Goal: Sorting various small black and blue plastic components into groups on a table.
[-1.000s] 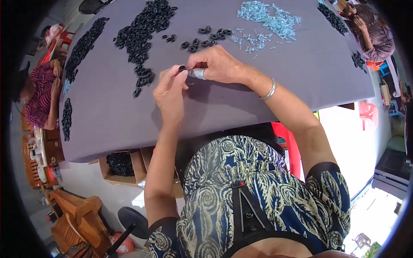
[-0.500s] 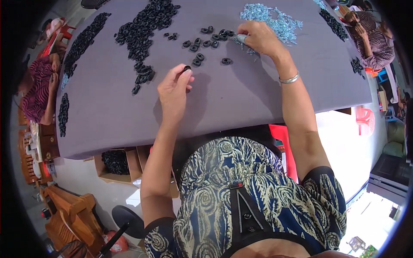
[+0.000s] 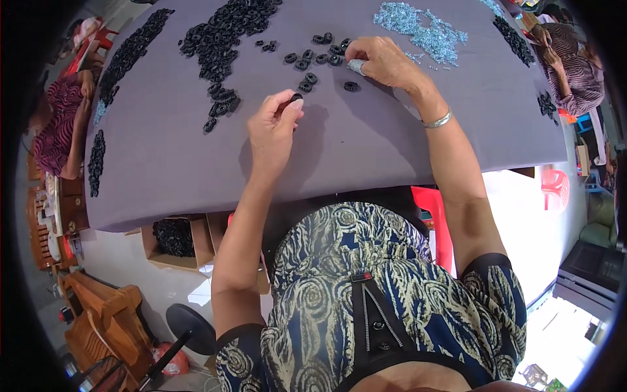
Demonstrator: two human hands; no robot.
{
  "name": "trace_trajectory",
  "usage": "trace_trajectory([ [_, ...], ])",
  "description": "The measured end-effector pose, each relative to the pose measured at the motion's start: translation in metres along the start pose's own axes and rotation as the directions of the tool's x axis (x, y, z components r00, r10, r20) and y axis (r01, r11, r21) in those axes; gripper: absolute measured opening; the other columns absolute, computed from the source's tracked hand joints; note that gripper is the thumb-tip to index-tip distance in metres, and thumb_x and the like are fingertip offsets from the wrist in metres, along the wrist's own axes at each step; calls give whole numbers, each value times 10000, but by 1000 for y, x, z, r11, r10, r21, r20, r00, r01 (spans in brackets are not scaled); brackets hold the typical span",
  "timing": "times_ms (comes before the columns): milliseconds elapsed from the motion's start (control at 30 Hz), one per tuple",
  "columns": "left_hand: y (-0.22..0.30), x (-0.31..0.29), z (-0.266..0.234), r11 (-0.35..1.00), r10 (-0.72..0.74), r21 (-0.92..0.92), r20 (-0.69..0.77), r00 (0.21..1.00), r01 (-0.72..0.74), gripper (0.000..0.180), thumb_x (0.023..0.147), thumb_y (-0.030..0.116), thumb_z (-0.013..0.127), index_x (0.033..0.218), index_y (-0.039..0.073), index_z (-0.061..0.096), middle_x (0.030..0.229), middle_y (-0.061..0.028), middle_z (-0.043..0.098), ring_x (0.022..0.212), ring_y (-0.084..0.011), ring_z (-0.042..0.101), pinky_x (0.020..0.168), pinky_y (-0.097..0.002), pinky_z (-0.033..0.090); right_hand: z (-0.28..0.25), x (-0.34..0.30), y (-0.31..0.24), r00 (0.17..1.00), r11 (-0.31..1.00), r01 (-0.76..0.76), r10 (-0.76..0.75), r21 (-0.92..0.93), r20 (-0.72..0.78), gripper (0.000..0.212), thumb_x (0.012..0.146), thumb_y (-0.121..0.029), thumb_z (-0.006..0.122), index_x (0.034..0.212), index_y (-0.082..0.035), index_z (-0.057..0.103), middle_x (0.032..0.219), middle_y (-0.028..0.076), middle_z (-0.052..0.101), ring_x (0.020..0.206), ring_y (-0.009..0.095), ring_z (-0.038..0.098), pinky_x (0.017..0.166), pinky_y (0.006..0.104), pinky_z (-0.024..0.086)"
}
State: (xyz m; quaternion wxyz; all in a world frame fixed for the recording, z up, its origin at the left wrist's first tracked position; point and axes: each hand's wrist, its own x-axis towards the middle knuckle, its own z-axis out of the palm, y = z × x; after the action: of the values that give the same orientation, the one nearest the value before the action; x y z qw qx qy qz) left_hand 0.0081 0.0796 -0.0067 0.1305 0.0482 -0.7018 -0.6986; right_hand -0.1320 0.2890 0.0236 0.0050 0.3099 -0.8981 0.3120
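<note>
My left hand (image 3: 273, 124) is raised over the near half of the table, pinching a small black plastic piece (image 3: 296, 97) between thumb and fingertips. My right hand (image 3: 389, 64) is closed beside a loose group of black oval pieces with holes (image 3: 308, 55). A greyish-white covering (image 3: 356, 66) shows at its thumb; anything held in these fingertips is hidden. One black oval piece (image 3: 352, 86) lies alone just below that hand. Farther right spreads a pile of tiny light-blue, coil-like pieces (image 3: 434, 38), with strays reaching toward my right wrist.
A large heap of black pieces (image 3: 222, 46) covers the far left of the grey-covered table (image 3: 379, 153). People sit at both sides, one in a striped sleeve (image 3: 59, 127). Below the edge stand a cardboard box of black pieces (image 3: 173, 238) and a red chair (image 3: 434, 219).
My right hand has moved left, away from the light-blue pieces toward the black group. My left hand, still pinching its black piece, has shifted slightly right. The view has shifted a little.
</note>
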Motion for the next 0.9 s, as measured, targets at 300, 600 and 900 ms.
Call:
trace_trajectory([
  [300, -1, -1, 0, 1000, 14, 1, 8, 1000, -14, 194, 880, 94, 642, 1041, -14, 639, 867, -18, 620, 738, -68, 591, 619, -202, 463, 2, 0, -5, 999, 1000, 4, -3, -19, 45, 142, 752, -34, 588, 881, 1, 638, 710, 101, 632, 654, 208, 584, 613, 324, 464],
  [600, -2, 0, -1, 1000, 16, -5, 10, 1000, -16, 191, 877, 89, 642, 1035, -19, 640, 866, -19, 617, 739, -69, 591, 617, -203, 463, -9, 1, -6, 996, 960, -66, 81, 272, -42, 169, 746, 14, 526, 879, -6, 629, 681, -28, 573, 626, 43, 503, 566, 225, 414],
  [900, 0, 0, -2, 1000, 11, -3, 13, 1000, -11, 192, 877, 98, 645, 1028, -20, 643, 871, -14, 614, 742, -67, 587, 618, -204, 462, -7, 1, 1, 984, 983, 56, -24, 174, -179, 212, 741, 11, 533, 907, -26, 660, 711, 24, 631, 637, 95, 546, 605, 255, 443],
])
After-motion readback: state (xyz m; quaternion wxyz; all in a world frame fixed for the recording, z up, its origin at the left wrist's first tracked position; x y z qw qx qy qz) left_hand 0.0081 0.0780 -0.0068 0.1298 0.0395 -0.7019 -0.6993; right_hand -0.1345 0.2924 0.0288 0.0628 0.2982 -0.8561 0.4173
